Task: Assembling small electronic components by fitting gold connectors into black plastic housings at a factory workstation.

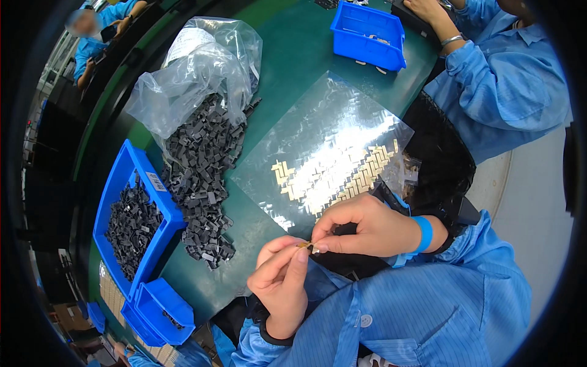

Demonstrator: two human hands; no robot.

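My left hand (282,284) and my right hand (370,231) meet at the near edge of the table, close to my body. Between the left thumb and fingers is a small yellowish piece (303,244). The right fingertips pinch a small pale piece (315,249) right against it, with something dark between them. Fingers cover most of these parts, so their exact kind does not show. Just beyond my hands lies a clear plastic sheet (324,101), bearing rows of small cream-coloured, angled pieces (364,174).
Loose small black plastic parts (202,165) spill from a clear bag (211,67). On the left stand a blue bin (173,211) of black parts and a smaller blue bin (183,306). Another blue bin (348,27) is at the back. A co-worker (501,92) sits at right.
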